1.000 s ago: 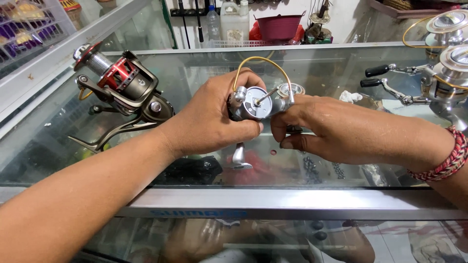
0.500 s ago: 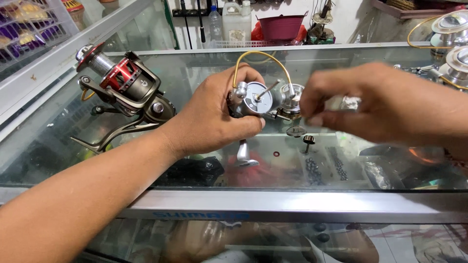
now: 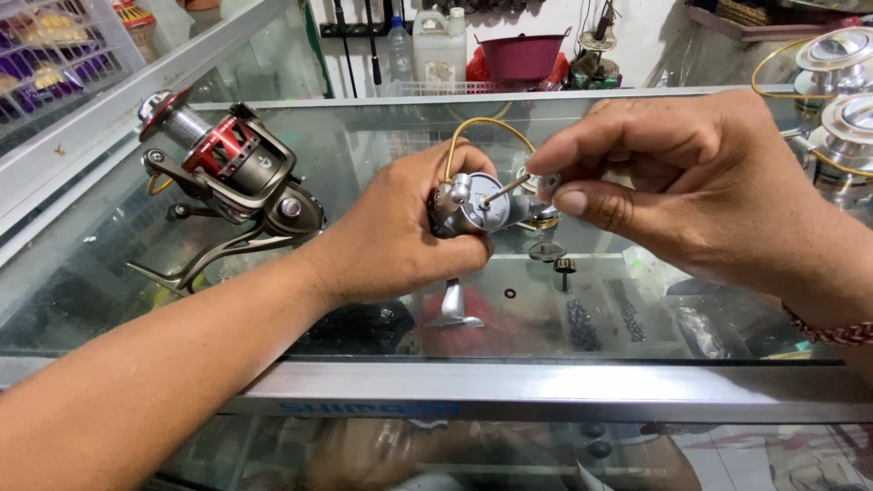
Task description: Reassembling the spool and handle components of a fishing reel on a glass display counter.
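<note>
My left hand (image 3: 400,241) grips a silver fishing reel body (image 3: 477,209) with a gold bail wire (image 3: 477,127) arching over it, held above the glass counter (image 3: 382,145). A thin metal shaft sticks out of the reel toward the right. My right hand (image 3: 700,182) pinches a small silver part (image 3: 548,185) between thumb and forefinger at the tip of that shaft. A few small dark screws and washers (image 3: 555,259) lie on the glass just below.
A red, black and grey spinning reel (image 3: 227,177) stands on the glass at the left. More silver reels (image 3: 841,100) sit at the far right. A white crate (image 3: 55,64), a plastic jug (image 3: 439,45) and a maroon bowl (image 3: 523,55) stand behind.
My right hand has left the reel body, swung out to the right and come back up, now pinching a small silver part at the shaft's tip. My left hand kept hold of the reel.
</note>
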